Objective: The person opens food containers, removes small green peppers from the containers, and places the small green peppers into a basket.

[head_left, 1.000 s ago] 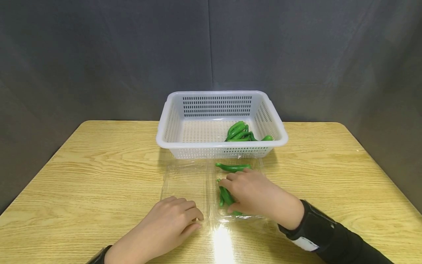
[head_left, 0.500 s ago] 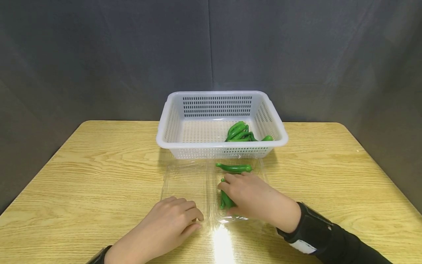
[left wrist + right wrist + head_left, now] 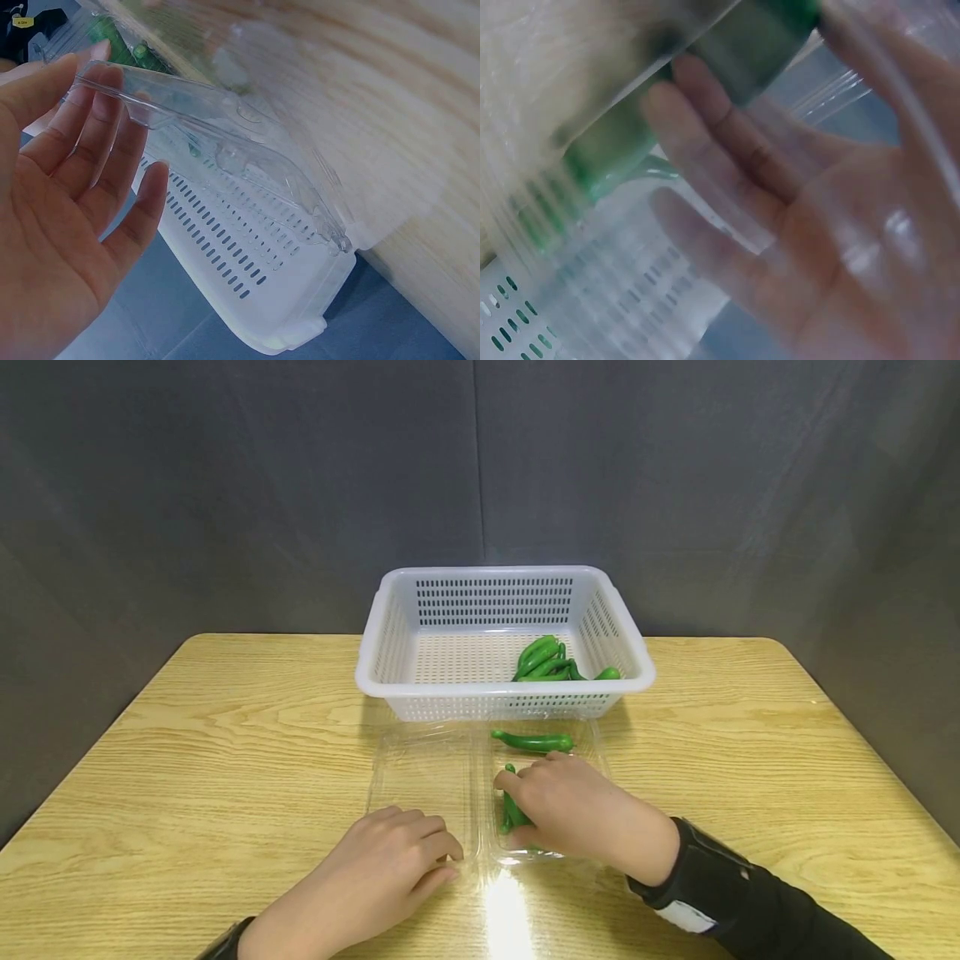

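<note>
A clear plastic clamshell container lies opened flat, its lid [image 3: 423,777] at left and its tray [image 3: 588,752] at right. My left hand [image 3: 396,864] holds the lid's near edge; in the left wrist view the edge [image 3: 232,139] runs between thumb and fingers. Inside the tray, one green chili pepper [image 3: 532,742] lies crosswise at the back. My right hand [image 3: 577,806] reaches in and grips a green chili pepper [image 3: 515,811] between thumb and fingers. Another slim pepper lies close beside it, mostly hidden. The right wrist view is blurred through plastic.
Behind the container stands a white perforated basket [image 3: 480,688] with several green peppers [image 3: 542,656] in its right part. Wooden table [image 3: 225,760] extends to both sides. A dark grey curtain [image 3: 300,485] hangs behind.
My right hand has shifted slightly left in the tray, turning the gripped pepper more upright in the head view. The left hand and the basket stay put.
</note>
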Demonstrator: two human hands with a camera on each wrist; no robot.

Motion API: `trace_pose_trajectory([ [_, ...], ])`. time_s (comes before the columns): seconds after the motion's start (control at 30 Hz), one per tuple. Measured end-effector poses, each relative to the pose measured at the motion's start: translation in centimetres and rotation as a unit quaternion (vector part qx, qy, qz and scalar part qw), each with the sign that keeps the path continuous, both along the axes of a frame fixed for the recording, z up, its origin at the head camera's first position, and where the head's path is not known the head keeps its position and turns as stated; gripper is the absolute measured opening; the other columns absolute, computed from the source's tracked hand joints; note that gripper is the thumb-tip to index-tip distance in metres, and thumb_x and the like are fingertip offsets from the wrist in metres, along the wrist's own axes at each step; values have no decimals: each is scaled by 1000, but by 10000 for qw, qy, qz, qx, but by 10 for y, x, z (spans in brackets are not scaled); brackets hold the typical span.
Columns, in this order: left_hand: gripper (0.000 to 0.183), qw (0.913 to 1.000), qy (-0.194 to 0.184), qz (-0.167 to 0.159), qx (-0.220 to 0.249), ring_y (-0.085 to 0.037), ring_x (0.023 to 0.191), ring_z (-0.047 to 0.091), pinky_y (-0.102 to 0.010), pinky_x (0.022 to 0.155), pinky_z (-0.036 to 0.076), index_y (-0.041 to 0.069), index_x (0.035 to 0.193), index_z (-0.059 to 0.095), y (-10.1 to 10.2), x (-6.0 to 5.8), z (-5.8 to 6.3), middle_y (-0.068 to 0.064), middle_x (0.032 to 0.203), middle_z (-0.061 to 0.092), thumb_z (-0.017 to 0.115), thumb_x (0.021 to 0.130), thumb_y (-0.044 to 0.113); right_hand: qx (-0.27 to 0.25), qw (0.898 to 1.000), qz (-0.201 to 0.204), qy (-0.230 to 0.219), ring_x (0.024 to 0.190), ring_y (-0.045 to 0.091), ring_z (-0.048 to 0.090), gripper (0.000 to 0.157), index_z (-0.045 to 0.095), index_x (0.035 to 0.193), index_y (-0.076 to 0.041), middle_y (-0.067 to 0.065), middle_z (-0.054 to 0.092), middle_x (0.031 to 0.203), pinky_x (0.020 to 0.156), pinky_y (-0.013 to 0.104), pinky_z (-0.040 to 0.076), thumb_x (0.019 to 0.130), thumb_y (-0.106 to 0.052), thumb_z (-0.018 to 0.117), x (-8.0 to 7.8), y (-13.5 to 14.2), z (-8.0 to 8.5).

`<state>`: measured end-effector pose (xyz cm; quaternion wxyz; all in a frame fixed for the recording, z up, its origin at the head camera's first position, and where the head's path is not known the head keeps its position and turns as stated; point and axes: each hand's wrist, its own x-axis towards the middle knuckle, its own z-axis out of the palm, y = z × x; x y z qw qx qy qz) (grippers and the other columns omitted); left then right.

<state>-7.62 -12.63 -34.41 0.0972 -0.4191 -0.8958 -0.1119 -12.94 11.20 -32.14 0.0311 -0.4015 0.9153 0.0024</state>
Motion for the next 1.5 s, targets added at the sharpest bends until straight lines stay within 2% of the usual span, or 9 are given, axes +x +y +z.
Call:
trace_pose_trajectory([
  [0.17, 9, 10000, -39, -9, 27, -5, 76, 60, -27, 70, 50, 18, 92, 72, 0, 0, 0, 11, 87, 65, 75, 89, 26, 20, 9999, 35, 135, 66, 12, 56, 41, 59, 96, -9, -9, 52, 65, 69, 33, 49, 81, -41, 80, 1, 0, 0],
  [0.33, 9, 10000, -74, -9, 23, -5, 76, 59, -27, 70, 50, 18, 92, 72, 0, 0, 0, 11, 87, 65, 75, 89, 26, 33, 9994, 78, 330, 63, 13, 56, 38, 58, 95, -9, -8, 52, 63, 67, 32, 48, 81, -37, 81, 1, -1, -2],
  [0.53, 8, 10000, -30, -7, 35, -5, 77, 60, -28, 70, 50, 19, 92, 72, 0, 0, 0, 11, 87, 65, 75, 89, 26, -81, 9989, 163, 432, 59, 11, 53, 24, 56, 90, -11, -7, 52, 63, 60, 30, 47, 83, -18, 78, 1, 0, -3],
  [0.7, 8, 10000, -18, 3, 38, -5, 76, 59, -28, 70, 50, 19, 92, 72, 0, 0, 0, 11, 87, 65, 75, 89, 26, -267, 9981, 285, 477, 57, 9, 51, 19, 56, 88, -12, -7, 52, 63, 56, 29, 46, 83, -8, 74, 0, 1, -3],
  [0.9, 8, 10000, -13, 1, 32, -5, 76, 60, -28, 70, 50, 18, 92, 73, 0, 0, 0, 11, 87, 66, 75, 89, 26, -228, 9968, 360, 675, 65, 11, 60, 20, 59, 95, -12, -5, 59, 70, 59, 30, 50, 83, -11, 76, 2, 3, 1],
  [1.07, 8, 10000, 35, 2, 33, -5, 76, 60, -28, 70, 50, 18, 92, 73, 0, -1, 0, 11, 86, 65, 75, 89, 26, -202, 9968, 352, 682, 69, 13, 62, 24, 62, 101, -13, -4, 61, 73, 65, 32, 51, 83, -15, 78, 1, 5, 5],
  [1.27, 9, 10000, 12, -3, 18, -5, 77, 60, -28, 70, 50, 18, 92, 73, 0, -1, 0, 11, 86, 65, 75, 89, 26, -548, 9935, 308, 945, 67, 17, 62, 28, 62, 103, -13, -4, 63, 74, 61, 34, 50, 81, -13, 79, 1, 9, 13],
  [1.5, 9, 10000, -49, 3, 18, -5, 77, 60, -27, 69, 49, 18, 93, 73, 0, -1, 0, 11, 87, 65, 74, 90, 26, -702, 9915, 207, 1071, 68, 18, 65, 37, 57, 109, -9, -4, 65, 78, 65, 37, 52, 81, -15, 81, 2, 14, 21],
])
